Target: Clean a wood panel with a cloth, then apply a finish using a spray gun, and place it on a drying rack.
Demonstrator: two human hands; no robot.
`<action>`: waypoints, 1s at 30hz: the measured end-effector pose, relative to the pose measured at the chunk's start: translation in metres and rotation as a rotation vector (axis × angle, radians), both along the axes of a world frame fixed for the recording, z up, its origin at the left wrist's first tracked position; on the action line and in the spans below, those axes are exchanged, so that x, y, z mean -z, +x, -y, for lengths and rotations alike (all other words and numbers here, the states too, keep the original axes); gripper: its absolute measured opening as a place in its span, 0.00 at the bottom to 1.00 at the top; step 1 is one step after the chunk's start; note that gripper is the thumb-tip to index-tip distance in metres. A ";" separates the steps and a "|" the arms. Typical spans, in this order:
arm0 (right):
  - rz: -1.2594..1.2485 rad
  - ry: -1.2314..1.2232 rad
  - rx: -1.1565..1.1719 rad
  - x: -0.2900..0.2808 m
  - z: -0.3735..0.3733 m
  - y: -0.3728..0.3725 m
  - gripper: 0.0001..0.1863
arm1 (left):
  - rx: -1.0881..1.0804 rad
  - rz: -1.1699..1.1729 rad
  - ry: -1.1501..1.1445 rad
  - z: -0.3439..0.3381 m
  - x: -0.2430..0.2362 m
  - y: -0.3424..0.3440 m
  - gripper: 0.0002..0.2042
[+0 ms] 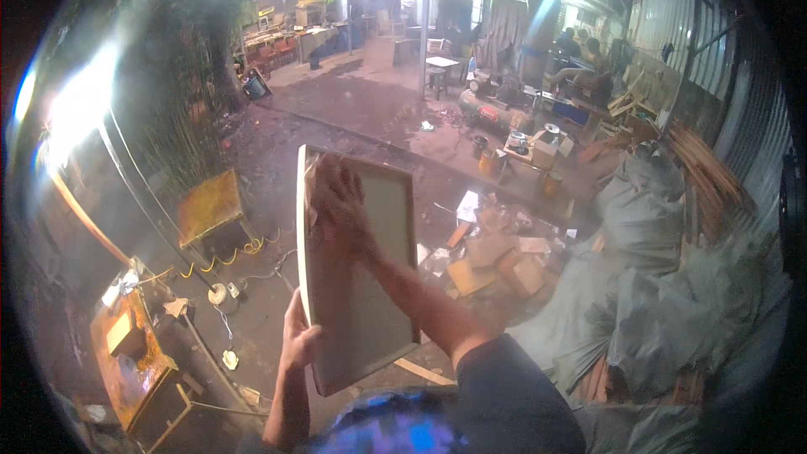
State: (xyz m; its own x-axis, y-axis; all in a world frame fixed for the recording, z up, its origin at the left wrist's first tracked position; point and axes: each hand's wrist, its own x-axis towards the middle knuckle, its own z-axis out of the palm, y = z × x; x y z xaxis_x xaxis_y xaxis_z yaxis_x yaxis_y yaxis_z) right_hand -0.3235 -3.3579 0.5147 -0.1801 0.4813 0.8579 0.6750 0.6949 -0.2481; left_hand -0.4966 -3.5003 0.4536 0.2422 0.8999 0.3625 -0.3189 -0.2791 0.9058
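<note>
A shallow rectangular panel with a raised pale rim, like a framed board or cabinet door, stands tilted upright before me. My left hand grips its left edge low down, with the thumb on the near face. Against the upper left of that face lies my right hand, the forearm crossing the panel from the lower right. Motion smears its fingers, and whatever may be under the palm is hidden.
At left stand a yellowish wooden table bearing a small block, and another small table. A yellow coiled cord crosses the ground. Wood scraps lie ahead; grey covered sacks pile up at right. People sit farther back.
</note>
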 end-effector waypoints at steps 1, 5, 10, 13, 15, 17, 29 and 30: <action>-0.061 0.094 0.041 -0.012 -0.011 0.009 0.34 | 0.008 -0.035 0.003 -0.001 0.004 -0.003 0.39; 0.083 0.138 0.069 -0.036 -0.018 0.038 0.31 | 0.044 0.025 -0.018 0.008 -0.006 -0.002 0.38; 0.184 0.183 0.106 -0.038 -0.018 0.061 0.29 | 0.062 0.021 -0.056 0.012 -0.010 0.002 0.36; 0.185 0.234 0.172 -0.018 -0.021 0.083 0.28 | 0.046 0.056 -0.043 0.011 -0.007 -0.003 0.36; 0.221 0.140 0.354 0.015 -0.025 0.124 0.29 | 0.041 0.053 -0.055 0.010 -0.013 0.003 0.36; 0.210 0.061 0.452 0.046 -0.020 0.156 0.30 | 0.028 0.022 -0.072 0.005 -0.016 0.002 0.37; -0.422 -0.170 0.331 0.169 0.009 0.215 0.31 | 0.184 0.017 -0.105 -0.014 -0.003 0.039 0.39; -0.673 -0.293 0.082 0.196 0.017 0.219 0.31 | 0.160 0.020 -0.108 -0.014 -0.005 0.045 0.38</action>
State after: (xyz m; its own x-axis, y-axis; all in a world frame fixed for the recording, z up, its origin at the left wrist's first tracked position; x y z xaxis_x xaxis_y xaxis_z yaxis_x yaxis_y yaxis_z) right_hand -0.1044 -3.3747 0.3190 0.3858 0.6969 0.6046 0.3584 0.4906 -0.7943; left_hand -0.4511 -3.4859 0.4582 0.3796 0.8842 0.2722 -0.3693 -0.1249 0.9209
